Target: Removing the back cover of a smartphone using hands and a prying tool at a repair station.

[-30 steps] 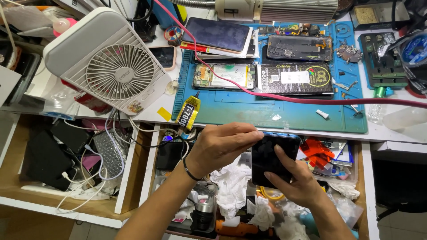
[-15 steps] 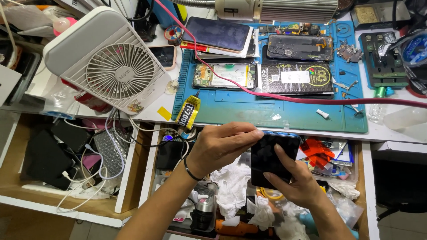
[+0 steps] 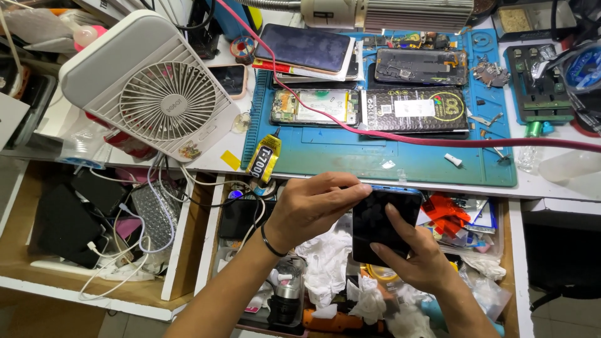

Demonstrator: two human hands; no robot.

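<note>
Item: flat black glass-fronted phone [image 3: 383,225], long axis upright between your hands; right hand [image 3: 414,260] grips its lower edge, left hand [image 3: 313,209] pinches its top-left corner.

This is a phone repair workshop. A blue work mat [image 3: 375,159] covers the table [image 3: 532,184] and carries opened phones [image 3: 316,106] with bare boards and a battery [image 3: 416,109], loose screws and small metal parts. A white fan [image 3: 147,87] stands at the mat's left, a glue tube [image 3: 263,159] lies at its edge, and a red cable [image 3: 438,139] crosses it. Open drawers [image 3: 181,250] below overflow with cables, tissues and spare parts.
</note>
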